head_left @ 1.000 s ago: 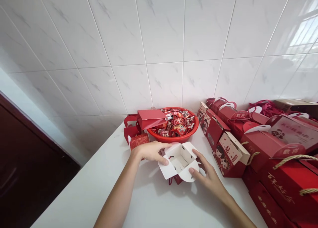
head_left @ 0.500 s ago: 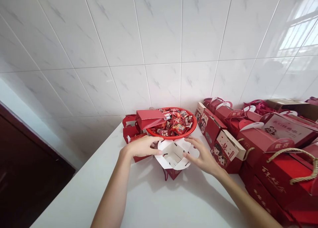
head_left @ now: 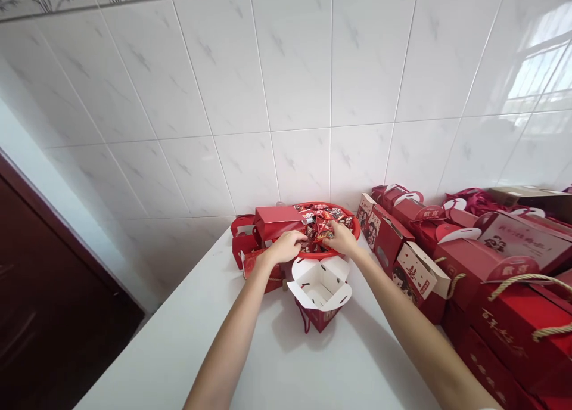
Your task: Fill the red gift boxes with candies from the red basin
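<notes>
A red round basin (head_left: 356,228) full of wrapped candies (head_left: 322,226) stands against the wall. My left hand (head_left: 286,247) is at the basin's front left, its slightly bent fingers reaching over the candies; I see nothing held in it. From the right, my right hand (head_left: 342,240) reaches into the candies with thumb and fingers apart. Just in front of the basin, a small red gift box (head_left: 319,300) stands with its white-lined flaps spread, and no candy shows inside. A dark red cord hangs from its front left side. Neither hand touches this box.
Red boxes (head_left: 243,243) stand left of the basin, and another red box (head_left: 279,219) rests across its left rim. Many red gift boxes (head_left: 482,267), some with rope handles, are stacked along the right. The white table (head_left: 286,362) meets a tiled wall (head_left: 299,70).
Both hands have left the white flaps of the gift box and moved forward to the candies in the basin. The box stays standing with its flaps spread. The camera view has tilted up slightly.
</notes>
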`<state>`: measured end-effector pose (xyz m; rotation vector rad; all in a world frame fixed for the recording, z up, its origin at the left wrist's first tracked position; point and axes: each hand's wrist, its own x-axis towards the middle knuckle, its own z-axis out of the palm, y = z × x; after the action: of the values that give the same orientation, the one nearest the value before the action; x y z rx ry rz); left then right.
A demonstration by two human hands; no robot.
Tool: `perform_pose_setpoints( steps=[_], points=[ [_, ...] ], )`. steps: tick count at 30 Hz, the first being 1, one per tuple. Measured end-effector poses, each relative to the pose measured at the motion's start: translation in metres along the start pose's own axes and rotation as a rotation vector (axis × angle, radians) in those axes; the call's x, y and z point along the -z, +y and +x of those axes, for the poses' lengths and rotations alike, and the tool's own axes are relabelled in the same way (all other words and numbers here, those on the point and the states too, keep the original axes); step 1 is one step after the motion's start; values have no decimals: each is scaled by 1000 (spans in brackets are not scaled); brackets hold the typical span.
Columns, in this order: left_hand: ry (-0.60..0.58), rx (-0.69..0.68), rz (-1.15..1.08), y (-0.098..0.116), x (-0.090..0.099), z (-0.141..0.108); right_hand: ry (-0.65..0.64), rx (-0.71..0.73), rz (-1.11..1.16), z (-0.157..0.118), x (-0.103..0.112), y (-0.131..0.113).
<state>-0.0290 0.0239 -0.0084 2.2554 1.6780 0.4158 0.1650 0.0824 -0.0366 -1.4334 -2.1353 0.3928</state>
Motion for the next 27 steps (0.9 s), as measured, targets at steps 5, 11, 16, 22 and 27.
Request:
perform_pose_setpoints(
  steps=[5, 11, 16, 22, 27],
  points=[
    [-187, 104, 49, -14, -6, 46, -76, -70, -94, 3, -5, 0],
    [-160, 110, -51, -27, -23, 62, 44, -140, -92, -3, -9, 1],
    [14, 19, -275, -33, -32, 56, 325, -169, 18, -4, -21, 7],
    [247, -80, -512, -32, -36, 52, 366, -58, 346, 1, -23, 14],
    [286, -178, -816, -22, -40, 54, 241, 50, 871, 5, -20, 13]
  ],
)
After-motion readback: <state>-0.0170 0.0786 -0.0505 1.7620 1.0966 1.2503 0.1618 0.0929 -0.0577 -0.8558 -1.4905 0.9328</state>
